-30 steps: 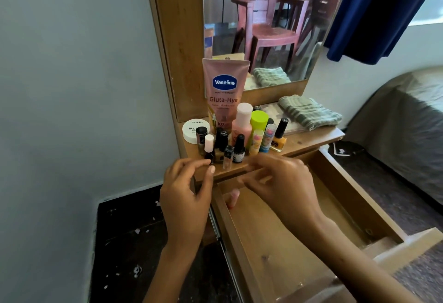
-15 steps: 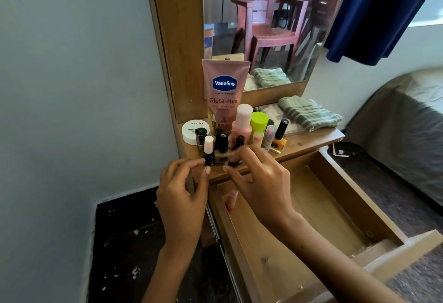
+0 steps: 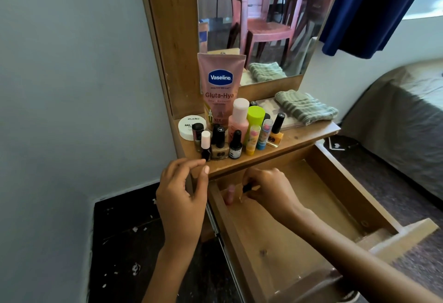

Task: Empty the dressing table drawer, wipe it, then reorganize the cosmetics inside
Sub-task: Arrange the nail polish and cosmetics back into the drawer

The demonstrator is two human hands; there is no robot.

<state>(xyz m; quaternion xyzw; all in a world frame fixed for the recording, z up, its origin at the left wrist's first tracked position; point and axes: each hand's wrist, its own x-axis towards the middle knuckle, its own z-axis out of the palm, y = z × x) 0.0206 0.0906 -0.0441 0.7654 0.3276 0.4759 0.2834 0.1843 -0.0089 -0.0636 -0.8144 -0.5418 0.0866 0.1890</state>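
Note:
The wooden drawer [image 3: 335, 197] is pulled out below the dressing table top [image 3: 299, 138]. My right hand [image 3: 268, 187] is down in its back left corner, pinching a small black-capped bottle [image 3: 247, 187] next to a pink bottle [image 3: 230, 193] that stands in the corner. My left hand [image 3: 182, 197] hovers by the table's front left edge, fingers loosely curled, holding nothing. On the top stand a pink Vaseline tube [image 3: 220, 86], a white jar [image 3: 189, 126] and several nail polishes and lip balms [image 3: 236, 144].
A folded green cloth [image 3: 306, 107] lies on the right of the top, under the mirror [image 3: 259, 22]. A wall is close on the left, dark floor [image 3: 124, 242] below. A bed [image 3: 407, 115] and blue curtain [image 3: 374, 7] are to the right.
My right hand took a small black-capped bottle from the front of the top and carried it down into the drawer's back left corner. My left hand stayed in place.

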